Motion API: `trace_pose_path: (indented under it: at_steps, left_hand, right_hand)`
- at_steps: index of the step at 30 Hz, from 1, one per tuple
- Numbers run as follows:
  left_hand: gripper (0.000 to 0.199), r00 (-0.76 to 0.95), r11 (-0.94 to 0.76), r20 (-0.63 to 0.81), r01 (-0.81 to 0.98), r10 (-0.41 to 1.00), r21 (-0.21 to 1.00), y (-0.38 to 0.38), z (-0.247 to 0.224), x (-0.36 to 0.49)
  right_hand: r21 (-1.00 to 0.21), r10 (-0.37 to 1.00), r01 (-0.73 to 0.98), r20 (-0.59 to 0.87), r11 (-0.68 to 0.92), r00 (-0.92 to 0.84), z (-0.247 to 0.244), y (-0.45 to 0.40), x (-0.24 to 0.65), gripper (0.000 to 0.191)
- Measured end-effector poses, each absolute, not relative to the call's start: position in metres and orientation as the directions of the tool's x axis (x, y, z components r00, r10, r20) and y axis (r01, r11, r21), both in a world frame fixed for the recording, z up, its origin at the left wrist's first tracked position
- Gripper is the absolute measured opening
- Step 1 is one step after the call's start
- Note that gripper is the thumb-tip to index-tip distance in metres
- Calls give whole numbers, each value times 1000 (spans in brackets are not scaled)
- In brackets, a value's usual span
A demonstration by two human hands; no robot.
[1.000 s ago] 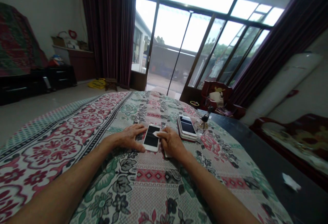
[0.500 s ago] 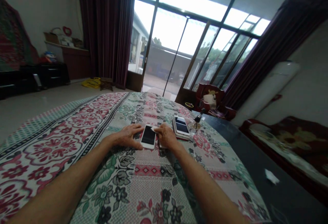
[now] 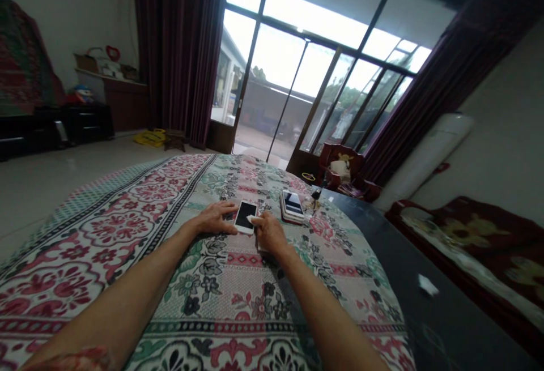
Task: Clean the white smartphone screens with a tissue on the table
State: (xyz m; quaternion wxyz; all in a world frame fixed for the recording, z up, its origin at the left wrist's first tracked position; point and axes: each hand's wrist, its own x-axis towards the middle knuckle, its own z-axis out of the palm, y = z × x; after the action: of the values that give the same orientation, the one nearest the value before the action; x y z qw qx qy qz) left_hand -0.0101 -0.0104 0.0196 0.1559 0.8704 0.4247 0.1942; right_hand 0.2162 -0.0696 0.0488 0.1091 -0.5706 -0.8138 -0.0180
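A white smartphone (image 3: pixel 245 217) with a dark screen lies face up on the flowered tablecloth (image 3: pixel 238 280). My left hand (image 3: pixel 215 218) rests at its left side, thumb and fingers spread apart, their tips at the phone's edge. My right hand (image 3: pixel 271 233) is closed in a pinch on a small white tissue (image 3: pixel 250 220), pressed to the lower right of the screen. Right of that hand sits a stack of phones (image 3: pixel 292 205), the top one white with a dark, reflecting screen.
Behind the stack stands a small clear container with a black top (image 3: pixel 315 196). A crumpled white scrap (image 3: pixel 427 285) lies on the dark tabletop (image 3: pixel 403 258) at right. Beyond are a carved wooden chair (image 3: pixel 344 167), a sofa (image 3: pixel 467 241) and glass doors (image 3: pixel 276 88).
My right hand has moved the tissue from the upper right of the phone's screen down to its lower right. The view has shifted slightly. My left hand stays beside the phone.
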Motion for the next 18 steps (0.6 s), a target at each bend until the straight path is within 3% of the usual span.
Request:
trace_pose_path:
  at_steps: [10, 18]
  left_hand:
    - [63, 518, -580, 262, 713, 814, 393, -22, 13, -8]
    - [55, 457, -545, 298, 726, 838, 420, -29, 7, -7]
  right_hand:
    - [-91, 935, 941, 181, 326, -306, 45, -91, 212, 36]
    - [-165, 950, 948, 203, 272, -237, 40, -100, 207, 36]
